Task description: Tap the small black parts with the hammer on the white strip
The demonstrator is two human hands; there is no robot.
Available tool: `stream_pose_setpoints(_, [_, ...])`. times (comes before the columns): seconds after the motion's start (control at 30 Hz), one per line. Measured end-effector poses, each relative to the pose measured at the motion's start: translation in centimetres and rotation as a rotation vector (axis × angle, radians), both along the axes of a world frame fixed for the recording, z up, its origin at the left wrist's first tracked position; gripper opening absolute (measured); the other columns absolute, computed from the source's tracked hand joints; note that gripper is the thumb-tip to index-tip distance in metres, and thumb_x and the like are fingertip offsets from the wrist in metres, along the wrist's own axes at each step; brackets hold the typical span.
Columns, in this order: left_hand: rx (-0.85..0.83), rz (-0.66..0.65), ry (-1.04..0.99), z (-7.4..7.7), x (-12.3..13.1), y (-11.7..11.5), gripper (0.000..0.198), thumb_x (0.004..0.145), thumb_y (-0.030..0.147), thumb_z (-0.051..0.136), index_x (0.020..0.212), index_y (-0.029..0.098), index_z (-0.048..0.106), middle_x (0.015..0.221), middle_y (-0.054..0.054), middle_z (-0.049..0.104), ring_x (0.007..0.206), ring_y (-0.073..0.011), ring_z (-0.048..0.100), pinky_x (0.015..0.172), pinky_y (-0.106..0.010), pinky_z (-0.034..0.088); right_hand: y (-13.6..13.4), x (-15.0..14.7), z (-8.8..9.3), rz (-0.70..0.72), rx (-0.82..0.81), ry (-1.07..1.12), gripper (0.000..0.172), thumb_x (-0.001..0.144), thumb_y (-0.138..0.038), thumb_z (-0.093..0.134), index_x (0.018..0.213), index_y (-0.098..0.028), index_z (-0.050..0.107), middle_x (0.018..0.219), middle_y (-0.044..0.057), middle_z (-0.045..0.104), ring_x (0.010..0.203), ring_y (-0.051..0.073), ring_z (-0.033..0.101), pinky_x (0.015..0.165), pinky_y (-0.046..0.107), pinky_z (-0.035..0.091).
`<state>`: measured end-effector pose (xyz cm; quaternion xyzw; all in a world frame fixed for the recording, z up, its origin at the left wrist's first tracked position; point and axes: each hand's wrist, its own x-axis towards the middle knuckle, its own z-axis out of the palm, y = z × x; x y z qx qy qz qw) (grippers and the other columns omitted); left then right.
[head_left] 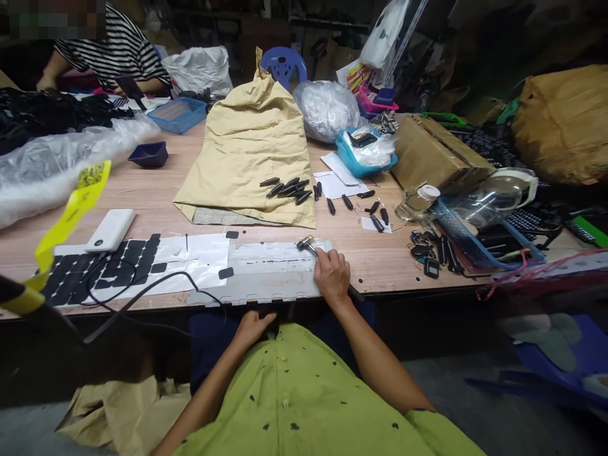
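My right hand [332, 275] is wrapped round the handle of a small hammer [306, 242]. The hammer's head, with a yellowish face, points up and left over a clear plastic sheet [266, 278] at the table's front edge. Below that edge, close to my lap, is my left hand [253, 328]. Its fingers are closed, with thumb and forefinger together near something dark that I cannot make out. Several black, elongated pieces [289, 187] lie on a beige cloth bag [256, 145] beyond the sheet.
White paper with black stickers [114, 269], a white power bank [111, 229] and a cable lie left. At right are a blue basket [484, 237], a plastic jug [506, 190] and a cardboard box [427, 152]. A person in a striped shirt [126, 47] sits across the table.
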<state>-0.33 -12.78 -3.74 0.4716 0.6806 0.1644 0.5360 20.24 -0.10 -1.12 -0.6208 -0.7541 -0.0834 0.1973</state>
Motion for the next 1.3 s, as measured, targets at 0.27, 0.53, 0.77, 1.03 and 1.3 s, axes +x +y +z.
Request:
stream_pose_setpoints(0.27, [0.055,-0.264,0.03,1.6,1.0,1.3,0.039,0.082,0.049,0.064,0.105,0.02,0.076,0.095,-0.008,0.077,0.095,-0.0288,0.07,0.081,-0.035,0.052,-0.2,-0.1,0.1,0.002,-0.016,-0.003,0.033,0.093,-0.016,0.054,0.121,-0.024,0.07,0.091,0.007,0.056,0.087,0.023,0.045,0.07,0.032,0.029])
stream_pose_setpoints(0.53, [0.505,-0.121,-0.105,10.0,0.0,12.9,0.038,0.087,0.053,0.063,0.101,0.021,0.076,0.087,-0.004,0.073,0.079,-0.0197,0.065,0.073,-0.031,0.051,-0.6,-0.2,0.1,0.019,0.026,-0.007,0.032,0.092,-0.015,0.054,0.119,-0.023,0.07,0.089,0.007,0.057,0.085,0.022,0.045,0.069,0.033,0.028])
stream_pose_setpoints(0.77, [0.773,0.337,0.558,8.7,-1.7,28.0,0.029,0.081,0.014,0.06,0.107,0.018,0.073,0.11,-0.013,0.065,0.114,-0.0307,0.058,0.103,-0.043,0.047,-0.9,-0.3,-0.1,0.053,0.095,-0.013,0.031,0.09,-0.013,0.055,0.116,-0.023,0.071,0.085,0.005,0.056,0.083,0.021,0.045,0.07,0.032,0.029])
stream_pose_setpoints(1.03, [0.725,0.353,0.587,8.1,-3.4,28.8,0.022,0.081,0.019,0.063,0.101,0.02,0.073,0.105,-0.011,0.068,0.108,-0.0309,0.06,0.1,-0.043,0.047,-1.1,-0.6,0.2,0.047,0.089,-0.008,0.03,0.09,-0.014,0.055,0.114,-0.023,0.071,0.085,0.005,0.056,0.083,0.021,0.045,0.071,0.032,0.03])
stream_pose_setpoints(1.3, [0.779,0.123,0.345,6.0,-2.5,15.0,0.02,0.083,0.026,0.065,0.1,0.023,0.074,0.095,-0.003,0.072,0.091,-0.0225,0.063,0.083,-0.036,0.051,-0.7,-0.6,-0.1,0.027,0.019,0.006,0.033,0.094,-0.014,0.052,0.12,-0.023,0.07,0.089,0.007,0.056,0.085,0.022,0.045,0.072,0.032,0.031])
